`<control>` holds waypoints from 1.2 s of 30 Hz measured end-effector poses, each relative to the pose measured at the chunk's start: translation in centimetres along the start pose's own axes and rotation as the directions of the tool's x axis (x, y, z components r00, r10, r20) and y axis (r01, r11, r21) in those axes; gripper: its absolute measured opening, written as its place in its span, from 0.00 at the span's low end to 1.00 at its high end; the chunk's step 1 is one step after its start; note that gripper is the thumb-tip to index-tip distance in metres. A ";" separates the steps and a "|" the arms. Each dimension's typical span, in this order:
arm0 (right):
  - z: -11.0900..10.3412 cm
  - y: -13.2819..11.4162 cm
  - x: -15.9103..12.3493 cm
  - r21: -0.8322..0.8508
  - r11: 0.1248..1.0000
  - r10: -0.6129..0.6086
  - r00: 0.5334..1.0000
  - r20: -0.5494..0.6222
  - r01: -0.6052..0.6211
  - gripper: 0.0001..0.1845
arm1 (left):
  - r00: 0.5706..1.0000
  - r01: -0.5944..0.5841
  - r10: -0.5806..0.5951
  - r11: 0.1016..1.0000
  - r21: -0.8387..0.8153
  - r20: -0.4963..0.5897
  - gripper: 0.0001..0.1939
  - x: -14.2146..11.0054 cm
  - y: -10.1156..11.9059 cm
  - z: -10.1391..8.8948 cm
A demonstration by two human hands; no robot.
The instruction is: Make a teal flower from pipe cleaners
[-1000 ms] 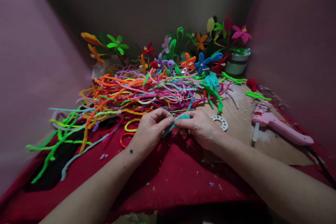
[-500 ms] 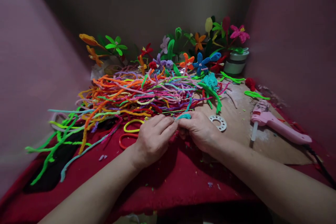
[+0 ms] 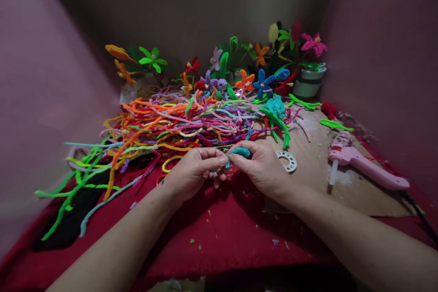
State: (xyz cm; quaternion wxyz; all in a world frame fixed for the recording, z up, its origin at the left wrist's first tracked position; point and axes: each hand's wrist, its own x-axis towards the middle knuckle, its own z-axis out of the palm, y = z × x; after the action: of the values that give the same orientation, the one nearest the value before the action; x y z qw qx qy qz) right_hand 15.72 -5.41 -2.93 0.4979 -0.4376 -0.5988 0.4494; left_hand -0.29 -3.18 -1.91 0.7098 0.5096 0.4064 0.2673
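Between my two hands is a teal pipe cleaner (image 3: 241,151), bent into a folded piece. My right hand (image 3: 265,166) pinches its looped end between thumb and forefinger. The fingertips of my left hand (image 3: 196,169) are closed on its lower end, close beside the right thumb. Part of the piece is hidden by the fingers. Just behind my hands lies a heap of pipe cleaners (image 3: 191,121) in many colours. Scissors with a yellow handle loop (image 3: 168,164) lie partly under my left hand. A white ring with holes (image 3: 286,161) is beside my right hand.
On the right a pink glue gun (image 3: 366,162) rests on a brown board (image 3: 308,187), its cord running off right. Several pipe-cleaner flowers (image 3: 263,83) stand along the back, near a white pot (image 3: 310,82). Small scraps dot the red cloth (image 3: 232,232).
My left hand has turned, its fingers now opened out below the thumb, and more of the teal piece shows. The scissors are more covered by my left hand.
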 end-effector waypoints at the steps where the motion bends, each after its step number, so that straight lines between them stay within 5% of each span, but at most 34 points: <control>1: 0.0 0.1 -0.1 -0.031 0.999 -0.022 1.000 0.003 0.022 0.06 | 1.000 -0.002 0.002 1.000 0.018 -0.003 0.10 -0.1 0.1 0.0; 5: 0.1 0.1 -0.3 -0.117 0.990 -0.075 0.997 -0.006 0.074 0.07 | 0.999 -0.019 0.026 0.985 0.171 -0.037 0.10 -0.6 0.8 0.4; 8: 0.1 0.1 -0.4 -0.134 0.990 -0.050 0.999 -0.020 0.047 0.07 | 0.989 -0.086 0.130 0.890 0.447 -0.070 0.10 -0.8 0.8 0.7; 10: 0.2 0.0 -0.3 -0.120 0.993 0.012 0.999 -0.042 -0.017 0.07 | 0.938 -0.197 0.343 0.629 0.752 -0.041 0.09 -0.9 0.5 0.9; 12: 0.4 0.1 -0.1 -0.031 0.990 0.139 0.989 -0.045 -0.140 0.07 | 0.823 -0.234 0.558 0.162 0.959 0.107 0.08 -1.0 -0.1 1.2; 14: 0.6 0.3 0.1 0.152 0.947 0.285 0.958 0.005 -0.283 0.07 | 0.715 -0.168 0.630 -0.267 0.949 0.303 0.09 -1.0 -0.5 1.5; 15: 0.7 0.4 0.2 0.251 0.905 0.342 0.938 0.051 -0.344 0.08 | 0.680 -0.130 0.627 -0.406 0.905 0.379 0.10 -1.1 -0.7 1.6; 17: 0.8 0.7 0.4 0.396 0.821 0.395 0.910 0.124 -0.410 0.09 | 0.645 -0.086 0.603 -0.553 0.829 0.469 0.11 -1.1 -0.9 1.9; 19: 0.7 1.0 0.4 0.432 0.805 0.389 0.912 0.133 -0.406 0.08 | 0.638 -0.067 0.600 -0.582 0.811 0.483 0.10 -1.1 -1.0 1.9; 22: 0.4 1.3 0.3 0.356 0.871 0.324 0.940 0.102 -0.339 0.06 | 0.662 -0.065 0.623 -0.506 0.860 0.417 0.09 -0.8 -1.3 1.6; 25: 0.1 1.0 0.2 0.215 0.925 0.305 0.950 0.068 -0.312 0.07 | 0.707 -0.146 0.636 -0.296 0.944 0.309 0.10 -0.6 -1.3 1.4; 26: 0.0 0.9 0.2 0.175 0.935 0.303 0.951 0.061 -0.309 0.08 | 0.732 -0.189 0.636 -0.155 0.970 0.244 0.09 -0.6 -1.1 1.3; 28: -0.2 0.4 0.2 0.142 0.945 0.289 0.955 0.062 -0.295 0.09 | 0.832 -0.265 0.549 0.280 0.923 0.072 0.08 -0.6 -0.6 1.1; 30: -0.3 -0.2 0.2 0.154 0.950 0.260 0.962 0.084 -0.270 0.07 | 0.951 -0.231 0.308 0.750 0.620 -0.018 0.11 -0.8 0.1 0.8; 31: -0.3 -0.4 0.2 0.160 0.953 0.243 0.965 0.102 -0.257 0.06 | 0.984 -0.166 0.178 0.895 0.414 0.010 0.14 -0.8 0.3 0.5; 33: -0.4 -0.8 0.2 0.154 0.961 0.207 0.968 0.144 -0.229 0.06 | 0.994 -0.014 0.001 0.993 0.118 0.111 0.16 -0.9 0.7 -0.2; 36: -0.4 -0.9 0.2 0.084 0.981 0.159 0.972 0.173 -0.175 0.04 | 0.966 0.115 -0.119 0.993 0.031 0.228 0.13 -0.8 0.9 -1.0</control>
State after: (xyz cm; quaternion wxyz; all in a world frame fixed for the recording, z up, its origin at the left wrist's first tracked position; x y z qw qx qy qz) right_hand 15.99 -5.42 -1.98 0.4280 -0.4226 -0.5760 0.5535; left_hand -1.53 -2.96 -1.00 0.7621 0.5182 0.3534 0.1609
